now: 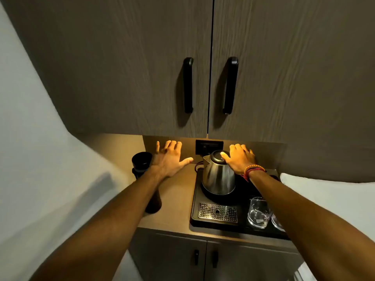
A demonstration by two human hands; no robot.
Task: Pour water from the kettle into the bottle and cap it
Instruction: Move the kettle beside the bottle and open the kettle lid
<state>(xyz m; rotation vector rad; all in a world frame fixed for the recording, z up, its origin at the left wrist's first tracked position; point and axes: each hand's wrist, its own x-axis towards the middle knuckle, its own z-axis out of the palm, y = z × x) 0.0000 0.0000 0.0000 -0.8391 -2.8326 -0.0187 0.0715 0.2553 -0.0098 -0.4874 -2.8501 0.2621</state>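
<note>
While glasses (pixel 258 212) flank the kettle (pixel 218 175), forearm hides bottle (pixel 142 162).

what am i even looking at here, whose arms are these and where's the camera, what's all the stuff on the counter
There is no machine here: the camera is worn on a person's head, looking forward and down, so the arms are theirs. The left hand is spread open above a dark bottle on the counter, holding nothing. The right hand rests on top of a steel kettle, with no closed grip visible yet. The kettle stands on its base on a black tray, which also holds a metal drip grate and drinking glasses. Cupboard doors hang above.
</note>
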